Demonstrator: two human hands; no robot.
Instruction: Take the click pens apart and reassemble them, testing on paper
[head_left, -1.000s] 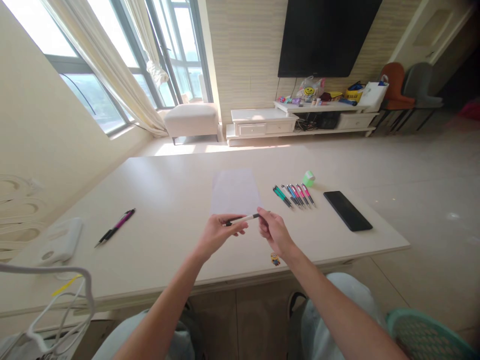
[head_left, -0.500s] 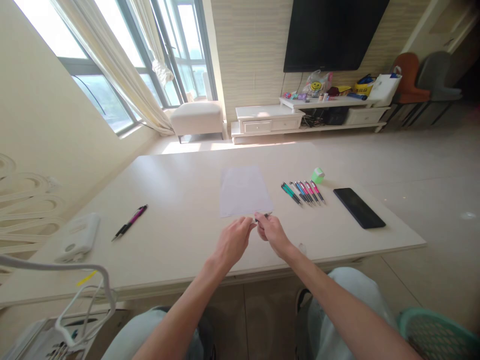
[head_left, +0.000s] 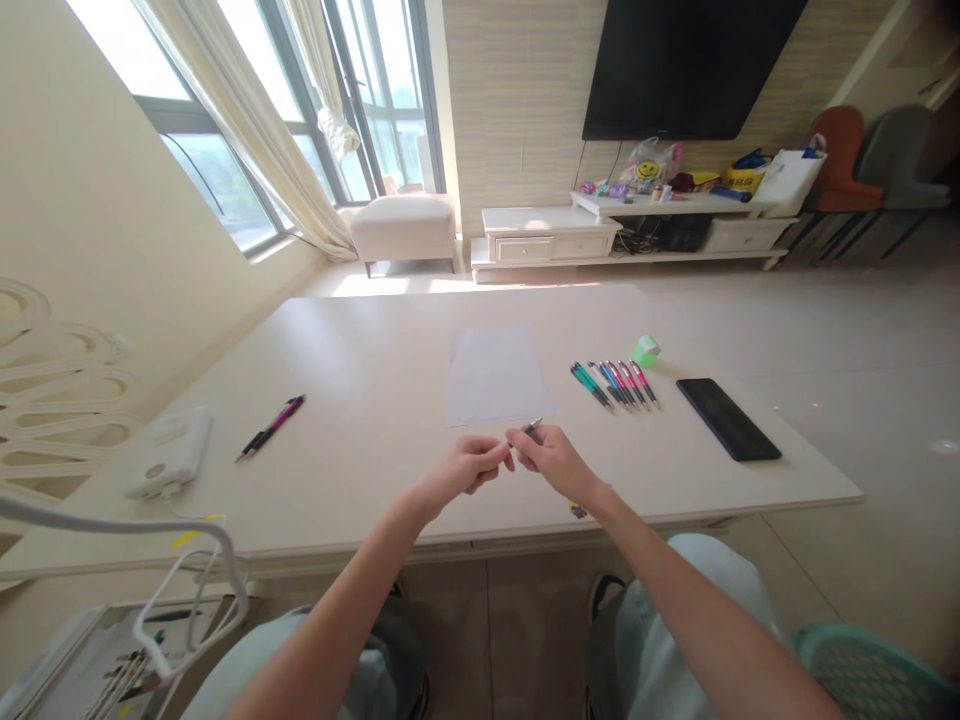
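Pen [head_left: 532, 427], mostly hidden: pinched in right hand [head_left: 553, 462], tip protruding; left hand [head_left: 463, 466] curled just beside it, grip unclear.

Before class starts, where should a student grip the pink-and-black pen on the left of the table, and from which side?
Pinch the pen's pink barrel at its middle, from above, using the left hand, the nearer one. The pen lies flat and diagonal, so fingers can close across its slim barrel.
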